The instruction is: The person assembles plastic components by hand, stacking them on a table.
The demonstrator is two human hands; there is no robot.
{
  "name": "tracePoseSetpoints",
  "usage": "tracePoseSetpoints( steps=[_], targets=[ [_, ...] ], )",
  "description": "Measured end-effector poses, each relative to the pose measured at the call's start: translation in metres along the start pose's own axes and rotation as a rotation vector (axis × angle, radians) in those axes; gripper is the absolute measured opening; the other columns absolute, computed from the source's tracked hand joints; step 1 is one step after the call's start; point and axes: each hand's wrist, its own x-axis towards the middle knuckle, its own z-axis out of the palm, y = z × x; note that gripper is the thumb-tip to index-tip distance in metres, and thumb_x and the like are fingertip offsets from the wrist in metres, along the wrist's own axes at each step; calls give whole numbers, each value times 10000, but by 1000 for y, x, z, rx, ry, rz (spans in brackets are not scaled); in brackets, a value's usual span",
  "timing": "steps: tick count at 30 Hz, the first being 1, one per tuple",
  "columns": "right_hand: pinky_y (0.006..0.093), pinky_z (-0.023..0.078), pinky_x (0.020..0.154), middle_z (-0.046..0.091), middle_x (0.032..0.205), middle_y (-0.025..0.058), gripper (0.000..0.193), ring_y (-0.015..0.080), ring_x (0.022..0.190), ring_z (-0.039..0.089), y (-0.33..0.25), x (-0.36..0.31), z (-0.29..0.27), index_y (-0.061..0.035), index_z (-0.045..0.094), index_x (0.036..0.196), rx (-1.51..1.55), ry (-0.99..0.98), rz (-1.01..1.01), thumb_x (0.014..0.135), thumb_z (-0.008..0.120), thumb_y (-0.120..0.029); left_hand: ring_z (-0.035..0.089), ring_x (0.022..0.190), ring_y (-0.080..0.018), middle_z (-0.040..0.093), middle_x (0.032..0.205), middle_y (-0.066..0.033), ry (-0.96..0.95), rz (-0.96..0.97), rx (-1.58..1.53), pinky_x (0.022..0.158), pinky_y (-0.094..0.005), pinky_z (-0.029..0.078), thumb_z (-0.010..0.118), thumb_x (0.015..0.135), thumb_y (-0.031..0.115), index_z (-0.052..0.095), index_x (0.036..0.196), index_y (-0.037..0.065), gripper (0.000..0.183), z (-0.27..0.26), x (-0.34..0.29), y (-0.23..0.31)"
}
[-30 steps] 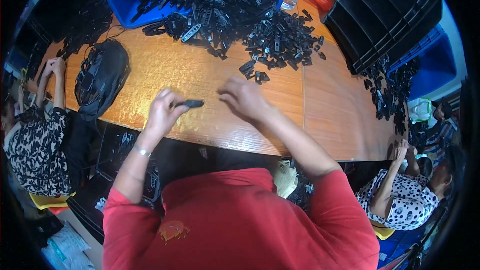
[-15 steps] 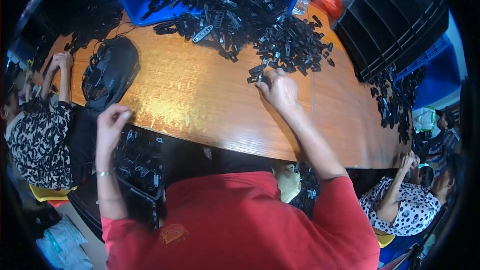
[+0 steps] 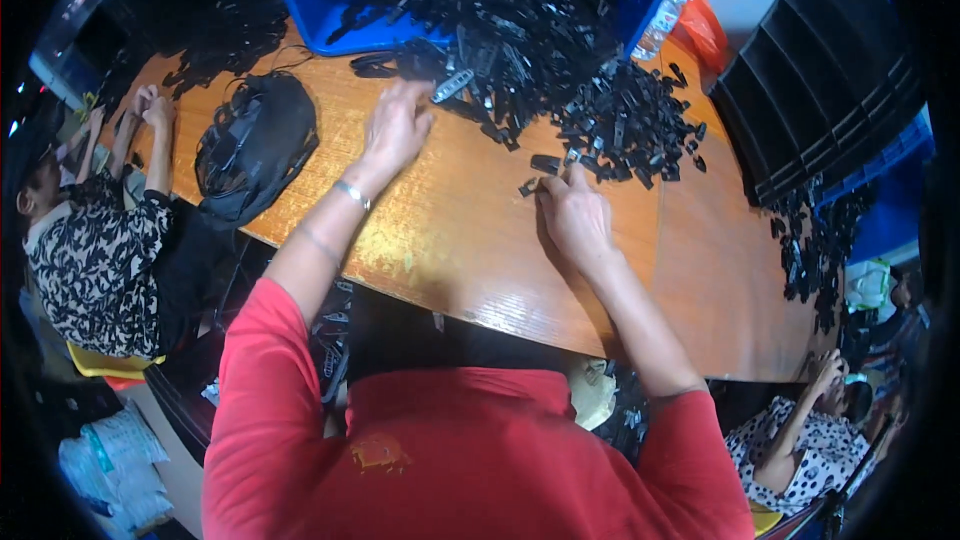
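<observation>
My left hand (image 3: pixel 398 128), blurred by motion, reaches over the table to the near edge of a heap of small black clip-like parts (image 3: pixel 500 80). Its thumb stands apart from its fingers. Just past the fingertips lies a longer grey slotted piece (image 3: pixel 453 86). My right hand (image 3: pixel 578 218) rests low over the wood, with thumb and fingers closed together. Close to those fingertips are a black part (image 3: pixel 545 162) and a smaller one (image 3: pixel 529 187); whatever the fingers hold is hidden.
A blue bin (image 3: pixel 300 0) lies open toward me, spilling parts onto the wooden table (image 3: pixel 480 230). A black bag (image 3: pixel 262 140) sits left. Stacked black trays (image 3: pixel 820 70), a bottle (image 3: pixel 660 22) and a red bag (image 3: pixel 702 25) stand right. People sit at both sides.
My left hand has moved from the table's near edge forward and right to the heap. My right hand stays by the same small parts. The view has shifted slightly.
</observation>
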Motion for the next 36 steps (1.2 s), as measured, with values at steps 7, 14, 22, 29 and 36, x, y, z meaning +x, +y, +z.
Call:
tracePoseSetpoints(
  steps=[7, 14, 22, 29, 36],
  targets=[
    [546, 624, 758, 674, 1145, 199, 179, 437, 854, 756, 10, 2, -7, -35, 761, 1078, 50, -78, 63, 974, 787, -178, 663, 1266, -407, 724, 1283, -193, -75, -71, 87, 1056, -518, 558, 849, 934, 163, 715, 1311, 59, 414, 42, 39, 3],
    [533, 628, 771, 694, 1141, 153, 167, 421, 896, 749, 15, -5, -17, -46, 789, 1009, 22, -58, 13, 954, 810, -203, 753, 997, -365, 770, 1087, -157, -58, -156, 13, 871, -479, 599, 838, 943, 115, 696, 1174, 54, 278, 47, 33, -6],
    [488, 457, 1047, 693, 1154, 116, 200, 324, 1213, 598, 6, -8, -14, -47, 822, 901, -88, 74, -60, 871, 887, -234, 736, 1058, -406, 760, 1058, -182, -105, -99, 3, 910, -517, 590, 846, 877, 79, 747, 1053, 57, 203, 30, -8, 4],
    [554, 605, 801, 712, 1016, 182, 186, 412, 915, 750, -3, -5, -11, -31, 792, 911, -27, -58, 74, 920, 818, -214, 730, 1026, -392, 742, 1027, -161, -114, 13, 0, 873, -491, 585, 863, 870, 65, 687, 1007, 34, 225, 7, -48, 19],
    [560, 618, 780, 729, 1018, 225, 121, 457, 859, 750, 4, -8, 2, -33, 736, 985, 10, -70, 80, 920, 779, -125, 688, 934, -375, 660, 940, -138, -41, 180, -1, 782, -490, 556, 857, 885, 71, 628, 955, 50, 240, -4, -90, 40]
  ],
)
